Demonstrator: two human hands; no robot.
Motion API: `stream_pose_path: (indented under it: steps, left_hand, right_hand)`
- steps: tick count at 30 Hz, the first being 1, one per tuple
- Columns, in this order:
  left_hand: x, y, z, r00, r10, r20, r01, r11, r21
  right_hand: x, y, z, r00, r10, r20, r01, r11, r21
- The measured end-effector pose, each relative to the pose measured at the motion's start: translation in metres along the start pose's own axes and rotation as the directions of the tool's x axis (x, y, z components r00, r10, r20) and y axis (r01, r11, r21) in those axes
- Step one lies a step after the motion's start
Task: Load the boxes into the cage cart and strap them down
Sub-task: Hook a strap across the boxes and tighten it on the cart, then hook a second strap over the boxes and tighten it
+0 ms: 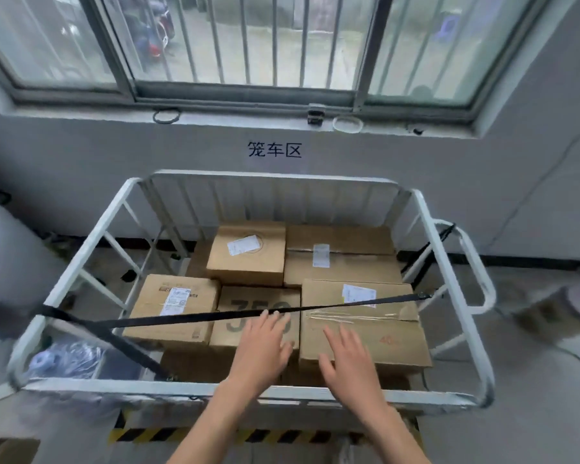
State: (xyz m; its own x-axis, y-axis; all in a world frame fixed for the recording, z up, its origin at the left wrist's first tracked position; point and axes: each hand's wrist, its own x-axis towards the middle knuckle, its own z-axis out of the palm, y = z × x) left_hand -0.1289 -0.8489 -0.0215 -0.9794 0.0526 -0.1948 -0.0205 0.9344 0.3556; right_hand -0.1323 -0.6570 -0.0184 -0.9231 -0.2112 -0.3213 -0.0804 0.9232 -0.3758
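A white metal cage cart [81,256] stands below a window and holds several brown cardboard boxes. A black strap [195,318] runs across the boxes from the left rail to the right rail, with a second length [121,343] slanting down to the front rail. My left hand [265,349] lies flat with straight fingers over the box printed "350" [248,306], fingertips at the strap. My right hand [349,360] is spread flat over the front right box [382,329]. Neither hand holds anything.
Another black strap [429,252] hangs at the cart's right handle. A plastic-wrapped bundle [64,360] sits in the cart's front left corner. A yellow and black hazard stripe [188,435] marks the floor in front. A carton corner [7,450] shows at bottom left.
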Motion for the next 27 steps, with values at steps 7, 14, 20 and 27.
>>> stream_pose_path:
  steps: [7, 14, 20, 27]
  left_hand:
    - [0.024, 0.171, -0.009, 0.957, 0.29, -0.009, -0.29, 0.957, 0.001]
    - [0.032, 0.364, 0.035, 0.859, 0.512, -0.017, -0.511, 0.856, -0.076]
    - [0.05, 0.482, 0.101, 0.841, 0.539, 0.042, -0.53, 0.838, -0.132]
    - [0.097, 0.55, 0.125, 0.895, 0.445, 0.0, -0.435, 0.876, -0.208]
  right_hand:
    - [-0.071, 0.124, -0.097, 0.934, 0.262, -0.241, -0.24, 0.964, 0.118]
    - [-0.141, 0.271, -0.161, 0.829, 0.461, -0.316, -0.384, 0.881, 0.278]
    - [-0.168, 0.373, -0.198, 0.82, 0.46, -0.339, -0.393, 0.885, 0.249]
    - [-0.129, 0.443, -0.25, 0.887, 0.342, -0.311, -0.282, 0.933, 0.222]
